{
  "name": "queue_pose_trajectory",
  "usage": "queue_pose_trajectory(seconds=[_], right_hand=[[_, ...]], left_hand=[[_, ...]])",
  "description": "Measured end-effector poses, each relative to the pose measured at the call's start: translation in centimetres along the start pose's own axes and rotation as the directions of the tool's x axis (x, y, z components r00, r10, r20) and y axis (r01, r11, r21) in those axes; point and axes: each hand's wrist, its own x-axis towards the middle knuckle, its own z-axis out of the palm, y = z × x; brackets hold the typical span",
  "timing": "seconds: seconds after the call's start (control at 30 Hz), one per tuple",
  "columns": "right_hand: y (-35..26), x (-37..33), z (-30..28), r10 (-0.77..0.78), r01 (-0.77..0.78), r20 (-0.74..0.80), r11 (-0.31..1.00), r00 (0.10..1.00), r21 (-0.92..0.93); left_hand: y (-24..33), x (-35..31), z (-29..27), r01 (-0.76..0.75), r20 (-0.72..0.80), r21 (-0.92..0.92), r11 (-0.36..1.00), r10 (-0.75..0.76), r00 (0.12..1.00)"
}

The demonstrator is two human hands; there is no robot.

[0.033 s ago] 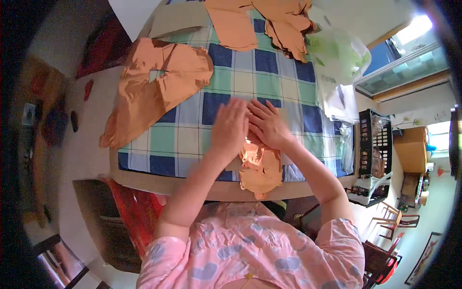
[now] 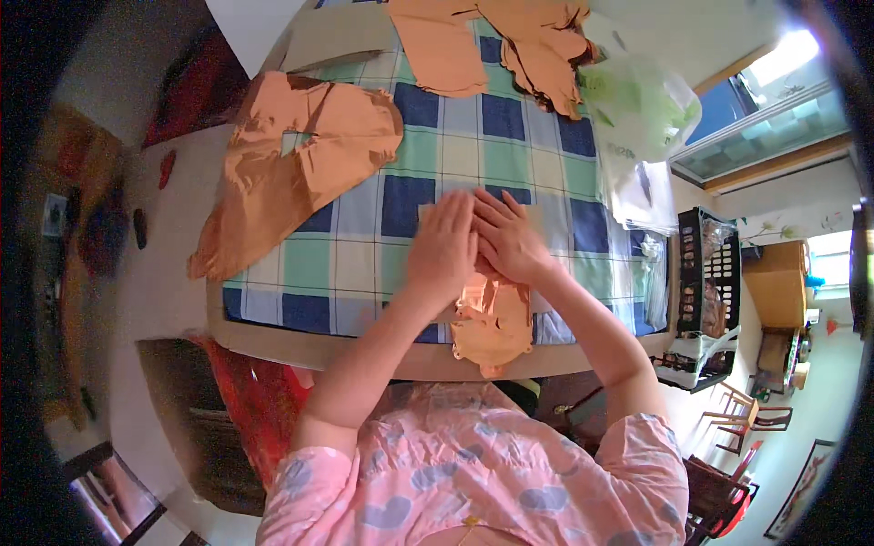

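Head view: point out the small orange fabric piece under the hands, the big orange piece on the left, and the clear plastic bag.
small orange fabric piece [image 2: 492, 323], head view, its middle below the hands.
big orange piece [image 2: 300, 150], head view, its centre.
clear plastic bag [image 2: 637, 105], head view, its upper bulge.

I have one view only, a wide fisheye worn on the person's head, looking steeply down and slightly forward over the checked tablecloth [image 2: 455, 164]; picture left is the person's left. It sits close: the left hand [image 2: 443, 247] and right hand [image 2: 506, 238] fall near frame centre, forearms entering from the lower edge, the pink patterned shirt [image 2: 473, 473] filling the bottom. Straight table edges bow toward the dark rim, where the window [image 2: 765, 118] shows at upper right; no second view overlaps.
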Motion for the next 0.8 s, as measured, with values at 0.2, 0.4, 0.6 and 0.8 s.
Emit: queue_pose_trajectory(seconds=[0.2,0.4,0.6,0.8], right_hand=[[1.2,-1.3,0.3,0.151,-0.119,-0.124,0.965,0.981,0.235],[0.8,-3.2,-0.9,0.195,-0.176,-0.137,0.975,0.971,0.138],[-0.5,-8.1,-2.4,0.183,-0.181,-0.007,0.978,0.983,0.106],[-1.3,-9.1,-3.3,0.223,-0.227,0.042,0.963,0.974,0.143]], left_hand=[[0.8,-2.3,1.6,-0.003,0.111,0.115,0.993,-0.01,0.994],[0.7,-2.1,1.8,-0.004,0.135,0.132,0.991,-0.014,0.991],[0.6,-2.0,1.9,-0.045,0.078,0.128,0.991,0.035,0.996],[0.4,-1.8,1.7,-0.03,0.062,0.037,0.999,0.028,0.998]])
